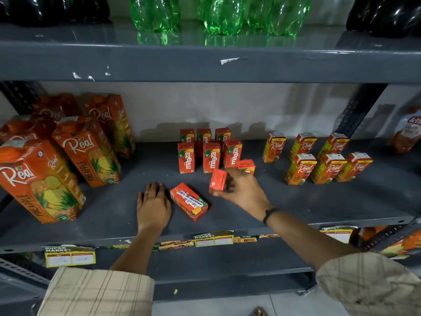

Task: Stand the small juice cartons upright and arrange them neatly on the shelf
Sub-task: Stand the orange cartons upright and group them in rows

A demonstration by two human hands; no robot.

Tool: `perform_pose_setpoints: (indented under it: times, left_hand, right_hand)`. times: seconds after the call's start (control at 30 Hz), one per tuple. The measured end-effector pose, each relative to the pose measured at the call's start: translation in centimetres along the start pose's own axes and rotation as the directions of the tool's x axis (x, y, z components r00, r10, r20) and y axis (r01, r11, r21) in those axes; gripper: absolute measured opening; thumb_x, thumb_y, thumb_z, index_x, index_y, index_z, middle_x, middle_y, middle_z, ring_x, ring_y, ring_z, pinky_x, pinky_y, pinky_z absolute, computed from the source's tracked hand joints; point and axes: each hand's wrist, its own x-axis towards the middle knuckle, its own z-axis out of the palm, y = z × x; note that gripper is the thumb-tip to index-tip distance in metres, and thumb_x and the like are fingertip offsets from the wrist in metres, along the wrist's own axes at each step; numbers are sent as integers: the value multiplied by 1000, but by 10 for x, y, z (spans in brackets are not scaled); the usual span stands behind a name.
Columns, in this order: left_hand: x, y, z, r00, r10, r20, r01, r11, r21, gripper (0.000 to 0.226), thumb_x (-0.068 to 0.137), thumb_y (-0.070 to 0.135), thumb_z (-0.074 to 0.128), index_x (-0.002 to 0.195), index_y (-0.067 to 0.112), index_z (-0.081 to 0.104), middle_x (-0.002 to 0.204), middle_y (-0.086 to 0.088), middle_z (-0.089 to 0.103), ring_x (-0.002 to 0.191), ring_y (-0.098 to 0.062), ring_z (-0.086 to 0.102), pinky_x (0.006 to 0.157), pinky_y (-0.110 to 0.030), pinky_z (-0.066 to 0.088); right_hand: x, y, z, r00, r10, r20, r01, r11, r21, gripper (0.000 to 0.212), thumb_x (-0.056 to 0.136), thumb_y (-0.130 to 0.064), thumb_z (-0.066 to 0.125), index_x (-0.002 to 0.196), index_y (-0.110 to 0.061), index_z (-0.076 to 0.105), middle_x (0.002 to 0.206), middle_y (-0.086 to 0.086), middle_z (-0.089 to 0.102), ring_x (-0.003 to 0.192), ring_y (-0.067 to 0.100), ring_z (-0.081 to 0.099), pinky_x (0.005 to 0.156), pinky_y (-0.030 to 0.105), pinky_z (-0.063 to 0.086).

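Several small red Maaza cartons stand upright in two rows at mid-shelf. One more small carton sits at the right end of the front row, partly behind my right hand. My right hand grips a small red carton, held tilted just above the shelf. Another small carton lies flat on its side, straw side up, near the shelf's front. My left hand rests flat on the grey shelf, fingers spread, touching that lying carton's left end.
Large Real pineapple cartons crowd the shelf's left. Several small Real cartons stand in two rows at right, with a ketchup pouch beyond. Green bottles stand on the upper shelf. Price labels line the shelf's front edge.
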Motion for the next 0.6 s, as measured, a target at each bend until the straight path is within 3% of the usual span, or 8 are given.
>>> perform_pose_setpoints:
  times: [0.13, 0.27, 0.33, 0.4, 0.5, 0.6]
  left_hand:
    - [-1, 0, -1, 1000, -2, 0, 2, 1000, 2, 46, 94, 23, 36, 138, 10, 35, 149, -14, 34, 142, -28, 22, 118, -48, 17]
    - [0, 0, -1, 1000, -5, 5, 5, 1000, 0, 46, 94, 23, 36, 138, 11, 34, 149, -13, 33, 142, -27, 22, 118, -48, 17]
    - [0, 0, -1, 1000, -6, 6, 6, 1000, -6, 46, 94, 23, 35, 138, 11, 34, 149, -13, 33, 142, -27, 22, 118, -48, 17]
    - [-1, 1, -1, 1000, -4, 3, 5, 1000, -11, 46, 94, 23, 35, 138, 10, 34, 149, -13, 34, 142, -27, 22, 118, -48, 16]
    - [-1, 0, -1, 1000, -4, 7, 4, 1000, -5, 46, 94, 23, 35, 138, 11, 34, 149, -13, 34, 142, -27, 22, 118, -47, 16]
    - [0, 0, -1, 1000, -1, 5, 1, 1000, -3, 47, 93, 24, 35, 138, 11, 34, 149, -13, 34, 142, -27, 22, 118, -48, 17]
  right_hand:
    - [4, -10, 16, 956, 266, -122, -248, 958, 142, 48, 66, -33, 82, 103, -12, 61, 100, 6, 72, 92, 21, 67, 74, 24, 49]
    - [8, -17, 13, 957, 279, -83, -270, 958, 100, 55, 68, -42, 79, 107, -9, 57, 98, 7, 72, 93, 23, 67, 72, 30, 53]
    - [11, -24, 6, 969, 226, -103, -229, 973, -22, 65, 68, -56, 73, 110, -10, 54, 82, 5, 71, 80, 22, 68, 57, 28, 48]
    - [16, -34, -1, 975, 157, -155, -192, 951, -243, 70, 70, -70, 59, 103, -9, 52, 63, 1, 59, 64, 22, 64, 41, 22, 34]
    - [27, -51, -6, 979, 114, -167, -178, 876, -447, 77, 73, -78, 39, 93, -6, 55, 59, 5, 56, 62, 26, 65, 40, 21, 32]
    - [42, -66, -5, 978, 186, -93, -206, 802, -561, 74, 75, -78, 36, 72, -6, 54, 50, 2, 41, 54, 21, 57, 37, 20, 27]
